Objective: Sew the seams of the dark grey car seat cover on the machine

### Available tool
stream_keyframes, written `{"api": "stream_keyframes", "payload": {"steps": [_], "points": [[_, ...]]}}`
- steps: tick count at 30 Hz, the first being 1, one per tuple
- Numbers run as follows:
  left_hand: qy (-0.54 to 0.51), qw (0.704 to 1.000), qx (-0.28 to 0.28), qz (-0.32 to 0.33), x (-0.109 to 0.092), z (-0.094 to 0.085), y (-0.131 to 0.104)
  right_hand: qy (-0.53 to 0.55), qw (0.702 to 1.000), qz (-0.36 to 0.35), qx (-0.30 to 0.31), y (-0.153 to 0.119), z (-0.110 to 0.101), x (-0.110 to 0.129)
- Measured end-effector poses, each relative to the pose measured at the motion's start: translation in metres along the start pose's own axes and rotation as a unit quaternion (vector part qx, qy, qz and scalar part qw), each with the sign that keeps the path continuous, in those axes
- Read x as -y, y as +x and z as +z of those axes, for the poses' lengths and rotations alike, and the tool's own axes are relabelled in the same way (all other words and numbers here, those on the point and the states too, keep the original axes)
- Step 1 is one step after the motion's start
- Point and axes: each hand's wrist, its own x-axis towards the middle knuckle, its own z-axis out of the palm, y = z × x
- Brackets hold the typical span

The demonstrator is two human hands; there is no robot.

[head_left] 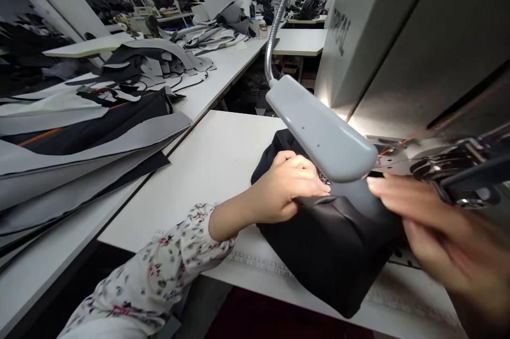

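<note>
Dark fabric (330,254) lies bunched on the white machine table, under the head of a sewing machine (398,62). My left hand (290,185) is closed on a fold of this fabric, left of the needle area. My right hand (430,227), smeared by motion, reaches in from the right with its fingertips close to the machine's mechanism and the fabric's right edge. Whether it grips anything cannot be made out. A grey lamp head (322,129) on a bendy metal neck hangs over the work and hides the needle and part of the fabric.
On a long table (223,70) at the left lie stacked grey and black fabric pieces (79,153), with further piles (151,60) behind. A measuring scale (258,262) runs along the machine table's front edge. Another sewing machine (139,20) stands farther back.
</note>
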Motion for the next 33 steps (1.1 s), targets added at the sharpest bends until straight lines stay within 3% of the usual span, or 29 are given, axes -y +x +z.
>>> {"api": "stream_keyframes", "payload": {"steps": [2,4,6,8,11,13,15,17,20,22,26,33], "points": [[0.006,0.998,-0.067,-0.018,-0.011,0.004,-0.006,-0.007,0.994,-0.103,0.043,-0.002,-0.006,0.018],[0.062,0.982,-0.179,-0.009,-0.027,0.013,-0.016,-0.034,0.984,-0.166,0.053,-0.004,-0.003,0.027],[0.143,0.956,-0.257,0.02,-0.044,0.026,-0.028,-0.057,0.984,-0.166,0.033,-0.006,0.005,0.028],[0.195,0.942,-0.269,0.035,-0.057,0.041,-0.037,-0.071,0.986,-0.151,0.022,-0.007,0.014,0.029],[0.187,0.954,-0.231,0.037,-0.067,0.053,-0.044,-0.039,0.996,-0.084,0.005,-0.005,0.024,0.04],[0.148,0.975,-0.162,0.038,-0.071,0.046,-0.044,0.044,0.998,-0.012,0.044,-0.003,0.027,0.055],[0.097,0.994,-0.036,0.037,-0.074,0.027,-0.041,0.122,0.987,0.029,0.1,0.0,0.025,0.07],[0.068,0.993,0.098,0.029,-0.078,0.002,-0.034,0.14,0.983,0.024,0.12,0.004,0.02,0.077],[0.102,0.973,0.205,-0.006,-0.081,-0.026,-0.022,0.071,0.989,-0.003,0.126,0.007,0.012,0.073],[0.138,0.963,0.23,-0.007,-0.08,-0.031,-0.017,0.016,0.991,-0.023,0.131,0.009,0.008,0.064],[0.198,0.959,0.2,0.045,-0.078,-0.023,-0.015,-0.061,0.986,-0.06,0.146,0.013,0.005,0.052],[0.241,0.943,0.218,0.067,-0.075,-0.022,-0.016,-0.068,0.98,-0.068,0.173,0.028,-0.001,0.06]]}}
